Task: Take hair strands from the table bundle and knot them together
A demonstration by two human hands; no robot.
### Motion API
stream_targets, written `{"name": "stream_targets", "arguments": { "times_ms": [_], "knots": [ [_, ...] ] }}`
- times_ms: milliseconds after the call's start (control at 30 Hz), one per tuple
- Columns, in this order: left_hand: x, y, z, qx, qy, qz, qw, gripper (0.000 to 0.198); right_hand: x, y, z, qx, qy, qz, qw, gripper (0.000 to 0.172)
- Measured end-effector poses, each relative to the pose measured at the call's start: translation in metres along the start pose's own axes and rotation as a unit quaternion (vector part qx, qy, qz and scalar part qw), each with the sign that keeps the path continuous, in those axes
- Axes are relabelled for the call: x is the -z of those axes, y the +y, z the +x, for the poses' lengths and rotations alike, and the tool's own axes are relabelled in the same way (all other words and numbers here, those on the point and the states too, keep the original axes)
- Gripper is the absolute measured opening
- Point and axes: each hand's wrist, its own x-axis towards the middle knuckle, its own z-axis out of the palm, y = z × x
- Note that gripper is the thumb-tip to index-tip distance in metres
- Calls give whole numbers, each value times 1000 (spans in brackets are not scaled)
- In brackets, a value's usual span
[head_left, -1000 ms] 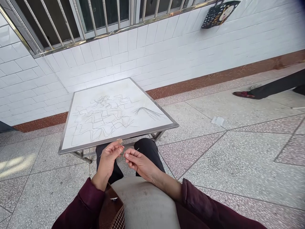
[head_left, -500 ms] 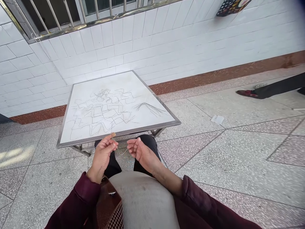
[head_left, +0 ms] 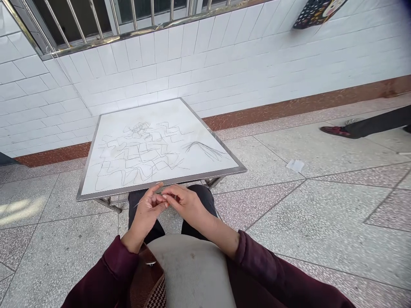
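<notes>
My left hand (head_left: 143,220) is closed in a pinch on a thin wire (head_left: 138,203), one end of which sticks out to its left. A tan covering shows on one of its fingertips. My right hand (head_left: 190,206) meets it, with thumb and finger pinched at the same spot; the rest of the wire is hidden between the fingers. Just beyond both hands stands a low white-topped table (head_left: 189,178) with a metal rim. Many thin, zigzag-bent wires (head_left: 138,154) lie spread over it. To their right is a loose bundle of straighter, dark wires (head_left: 205,148).
A brown bag (head_left: 146,278) rests at my left side, against my lap. Behind the table is a white tiled wall (head_left: 135,85) with a barred window (head_left: 135,25). On the floor at right lies a white paper scrap (head_left: 295,165), near another person's shoe (head_left: 336,131).
My right hand has moved left, from a gap beside my left hand to touching it, and its fingers have closed. The wire loop that hung between the hands no longer shows.
</notes>
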Motion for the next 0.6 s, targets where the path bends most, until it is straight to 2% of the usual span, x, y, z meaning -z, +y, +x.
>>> {"name": "stream_targets", "arguments": {
  "times_ms": [67,133,167,233,267,300,367,467,533,600],
  "knots": [
    [13,-4,3,23,-32,17,999,57,1,2,-1,4,4,7,1000,18],
    [35,-6,6,57,-24,39,997,53,4,2,-1,6,5,12,1000,20],
    [46,-5,7,69,10,49,996,51,6,2,-1,5,5,10,1000,20],
    [66,2,9,59,113,58,990,50,9,2,-2,2,3,-3,1000,20],
    [71,7,9,40,146,64,986,50,9,2,-2,4,0,-13,1000,20],
    [73,14,8,21,155,77,985,49,9,3,-2,9,-4,-24,1000,20],
    [66,28,6,-7,113,129,985,44,6,5,-2,28,-17,-44,999,21],
    [40,40,5,-38,22,242,969,35,2,5,-3,54,-36,-67,996,23],
    [26,40,6,-58,1,299,953,35,1,4,-4,64,-41,-81,994,24],
    [18,37,8,-71,8,318,945,38,2,3,-4,75,-39,-93,992,23]
  ]
}}
